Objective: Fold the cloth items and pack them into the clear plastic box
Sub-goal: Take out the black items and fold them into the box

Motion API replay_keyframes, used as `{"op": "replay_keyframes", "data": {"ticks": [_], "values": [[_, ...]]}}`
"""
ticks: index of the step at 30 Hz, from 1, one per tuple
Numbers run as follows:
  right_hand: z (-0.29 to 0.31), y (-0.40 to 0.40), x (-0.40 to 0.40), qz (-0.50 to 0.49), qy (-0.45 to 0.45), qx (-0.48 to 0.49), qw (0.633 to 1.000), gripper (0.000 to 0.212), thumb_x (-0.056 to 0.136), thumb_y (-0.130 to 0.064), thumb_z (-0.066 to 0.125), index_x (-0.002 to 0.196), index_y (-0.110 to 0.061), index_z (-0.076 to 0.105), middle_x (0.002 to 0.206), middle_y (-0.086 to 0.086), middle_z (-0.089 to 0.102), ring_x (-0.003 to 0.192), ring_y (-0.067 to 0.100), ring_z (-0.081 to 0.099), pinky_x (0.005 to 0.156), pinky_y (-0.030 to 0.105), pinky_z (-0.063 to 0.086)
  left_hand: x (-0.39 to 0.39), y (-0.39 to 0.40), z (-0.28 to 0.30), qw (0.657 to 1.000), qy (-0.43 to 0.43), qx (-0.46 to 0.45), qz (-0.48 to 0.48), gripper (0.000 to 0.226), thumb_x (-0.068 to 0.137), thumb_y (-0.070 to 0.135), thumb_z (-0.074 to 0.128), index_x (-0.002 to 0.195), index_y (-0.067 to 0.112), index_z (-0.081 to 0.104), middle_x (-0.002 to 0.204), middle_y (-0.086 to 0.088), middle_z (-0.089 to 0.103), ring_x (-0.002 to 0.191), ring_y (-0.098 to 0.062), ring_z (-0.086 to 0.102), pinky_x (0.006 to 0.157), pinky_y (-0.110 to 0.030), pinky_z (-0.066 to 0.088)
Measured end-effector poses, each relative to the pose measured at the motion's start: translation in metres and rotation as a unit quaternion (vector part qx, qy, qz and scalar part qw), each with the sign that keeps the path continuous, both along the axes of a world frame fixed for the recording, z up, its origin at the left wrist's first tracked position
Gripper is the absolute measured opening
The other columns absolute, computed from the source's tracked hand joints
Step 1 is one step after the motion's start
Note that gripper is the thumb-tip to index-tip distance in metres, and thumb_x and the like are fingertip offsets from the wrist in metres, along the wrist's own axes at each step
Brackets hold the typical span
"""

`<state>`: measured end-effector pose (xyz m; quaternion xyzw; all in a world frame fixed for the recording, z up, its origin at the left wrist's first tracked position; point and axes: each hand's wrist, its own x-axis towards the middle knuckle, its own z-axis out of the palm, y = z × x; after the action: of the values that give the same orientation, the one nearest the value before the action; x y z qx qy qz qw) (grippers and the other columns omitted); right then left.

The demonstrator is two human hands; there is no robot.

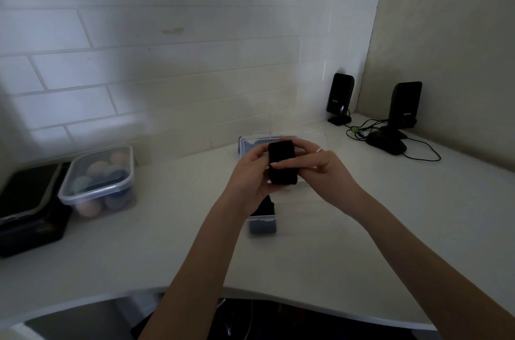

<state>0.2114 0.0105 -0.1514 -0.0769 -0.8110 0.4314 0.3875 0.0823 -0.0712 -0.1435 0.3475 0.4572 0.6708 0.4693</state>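
Observation:
Both hands hold a small folded black cloth (282,164) above the white table. My left hand (250,175) grips its left edge, with the thumb on the front of the fold. My right hand (320,169) grips its right side, the fingers laid across the cloth and a ring showing on one finger. Right under the hands stands the clear plastic box (262,221); dark cloth (266,207) shows inside it near its front end. The box's far end (252,142) shows behind the hands, and most of the box is hidden by them.
A lidded clear container (97,181) with round pastel items stands at the left, next to a black device (28,206). Two black speakers (340,98) (401,114) with trailing cables (420,150) stand in the back right corner. The table's front edge (250,293) curves near me.

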Motion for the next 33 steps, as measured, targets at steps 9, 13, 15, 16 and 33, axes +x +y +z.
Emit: {"op": "replay_keyframes", "data": {"ticks": [9,13,15,16,33], "values": [[0.003,-0.002,0.01,0.025,-0.007,-0.139,0.99,0.044,0.078,0.012,0.048,0.1,-0.016,0.074,0.123,-0.006,0.064,0.119,0.014,0.057,0.098,0.031,0.049,-0.003,-0.005,-0.003,0.993,0.099,0.013,-0.061,0.035,0.085,0.001,0.061,0.12,0.007,0.059,0.112,-0.011,0.069,0.104,-0.022,0.067,0.092,-0.028,0.053],[0.011,-0.002,0.014,0.049,0.042,-0.272,0.96,0.035,0.086,0.003,0.048,0.113,-0.011,0.065,0.114,0.006,0.069,0.106,0.02,0.065,0.085,0.029,0.053,-0.003,-0.007,-0.004,0.982,0.186,-0.003,-0.025,0.05,0.076,-0.001,0.072,0.122,0.014,0.058,0.105,-0.007,0.073,0.095,-0.019,0.071,0.087,-0.029,0.055],[0.013,-0.001,0.014,-0.013,-0.002,-0.204,0.979,0.029,0.091,-0.01,0.055,0.119,-0.015,0.06,0.109,0.005,0.069,0.103,0.017,0.066,0.088,0.027,0.052,-0.001,-0.007,-0.005,0.978,0.208,-0.004,-0.013,0.056,0.074,-0.003,0.072,0.125,0.012,0.054,0.103,-0.01,0.073,0.092,-0.018,0.071,0.081,-0.026,0.057],[0.014,-0.001,0.013,-0.051,-0.035,-0.154,0.986,0.027,0.091,-0.014,0.057,0.118,-0.017,0.062,0.107,0.002,0.07,0.103,0.015,0.066,0.089,0.026,0.051,0.0,-0.007,-0.006,0.977,0.213,-0.001,-0.012,0.057,0.074,-0.005,0.072,0.125,0.011,0.052,0.102,-0.012,0.073,0.091,-0.019,0.071,0.08,-0.027,0.057],[0.016,-0.006,0.013,-0.104,-0.037,-0.097,0.989,0.021,0.083,-0.006,0.067,0.104,-0.011,0.069,0.093,0.005,0.07,0.071,0.005,0.064,0.06,0.016,0.052,0.002,-0.009,-0.013,0.891,0.448,-0.009,0.076,0.011,0.085,0.016,0.064,0.094,0.018,0.069,0.076,0.009,0.066,0.066,0.004,0.059,0.06,-0.005,0.042]]}}
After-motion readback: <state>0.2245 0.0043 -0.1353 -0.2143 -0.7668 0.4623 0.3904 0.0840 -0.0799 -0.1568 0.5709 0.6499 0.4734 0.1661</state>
